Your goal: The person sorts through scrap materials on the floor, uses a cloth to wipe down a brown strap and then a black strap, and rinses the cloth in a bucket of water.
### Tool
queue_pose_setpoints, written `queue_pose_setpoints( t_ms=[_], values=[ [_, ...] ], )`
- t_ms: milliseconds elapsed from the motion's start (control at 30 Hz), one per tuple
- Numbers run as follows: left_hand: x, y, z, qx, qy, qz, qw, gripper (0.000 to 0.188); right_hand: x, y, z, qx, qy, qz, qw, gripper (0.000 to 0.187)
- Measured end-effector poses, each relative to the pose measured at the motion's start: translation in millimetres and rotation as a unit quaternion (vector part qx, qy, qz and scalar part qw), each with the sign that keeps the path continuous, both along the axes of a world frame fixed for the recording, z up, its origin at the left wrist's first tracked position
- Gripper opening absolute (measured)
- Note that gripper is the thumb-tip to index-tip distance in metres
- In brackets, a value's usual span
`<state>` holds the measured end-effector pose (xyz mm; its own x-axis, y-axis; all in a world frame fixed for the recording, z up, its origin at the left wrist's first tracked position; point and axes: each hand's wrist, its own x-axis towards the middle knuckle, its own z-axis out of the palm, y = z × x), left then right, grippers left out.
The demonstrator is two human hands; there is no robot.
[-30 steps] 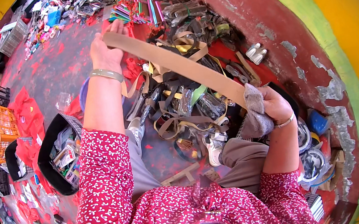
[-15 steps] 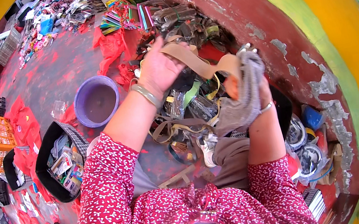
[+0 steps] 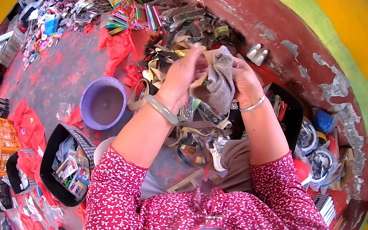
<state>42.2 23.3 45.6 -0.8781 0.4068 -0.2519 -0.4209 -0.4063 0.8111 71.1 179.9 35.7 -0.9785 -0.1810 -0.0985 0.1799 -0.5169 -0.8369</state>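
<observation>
Close together in front of me, both hands work over a heap of belts and straps point(image 3: 191, 130) on the floor. My right hand point(image 3: 245, 80) grips a grey knitted cloth point(image 3: 222, 81), which hangs down from it. A wide tan strap point(image 3: 199, 84) runs between the cloth and my left hand point(image 3: 183, 77). The left fingers are curled at the strap, right beside the cloth. Part of the strap is hidden behind the cloth and fingers.
A purple basin point(image 3: 103, 103) stands to the left, beside a black box of small packages point(image 3: 54, 180). Another black box point(image 3: 295, 116) is by my right forearm. Dark bundles point(image 3: 185, 17) lie along the peeling wall point(image 3: 273, 34). An orange crate point(image 3: 2, 138) stands far left.
My left hand has moved right, and my right hand slightly left, so they are now close together. The strap stretched between them is bunched up. The grey cloth has shifted left and up.
</observation>
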Motion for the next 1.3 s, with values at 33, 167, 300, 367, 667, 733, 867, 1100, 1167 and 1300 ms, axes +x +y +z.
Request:
queue_pose_setpoints(
  t_ms=[33,167,300,367,667,733,867,1100,1167,1300],
  values=[
    [5,-1,10,0.017,-0.009,-0.032,0.999,0.037,0,-7,2,0.0,-0.018,0.013,1.0,0.027],
    [-6,-3,-12,0.189,-0.041,-0.046,0.98,0.029,-7,-21,-11,0.089,-0.02,0.014,0.996,0.018],
    [-9,-11,-7,0.227,0.011,0.039,0.973,0.032,-8,-27,-4,0.069,-0.055,0.073,0.993,0.019],
    [-9,-14,5,0.228,0.012,0.101,0.968,0.035,-3,-29,6,0.082,-0.037,0.101,0.991,0.016],
    [-64,-105,36,0.344,0.104,0.256,0.898,0.031,-11,-6,-39,0.537,0.151,0.13,0.82,0.023],
    [-59,-110,33,0.316,0.096,0.279,0.902,0.034,-13,-10,-34,0.62,0.144,0.119,0.762,0.024],
    [-56,-103,30,0.34,0.04,0.238,0.909,0.032,-35,11,-86,0.774,0.088,0.156,0.608,0.035],
    [-47,-77,1,0.249,-0.026,0.05,0.967,0.035,-22,-29,-12,0.624,0.349,-0.105,0.691,0.078],
    [-40,-64,-7,0.233,-0.055,-0.025,0.971,0.033,-18,-41,-1,0.578,0.414,-0.144,0.688,0.079],
    [-31,-43,-24,0.242,-0.124,-0.058,0.961,0.033,-13,-52,4,0.573,0.524,-0.165,0.608,0.038]
  ],
)
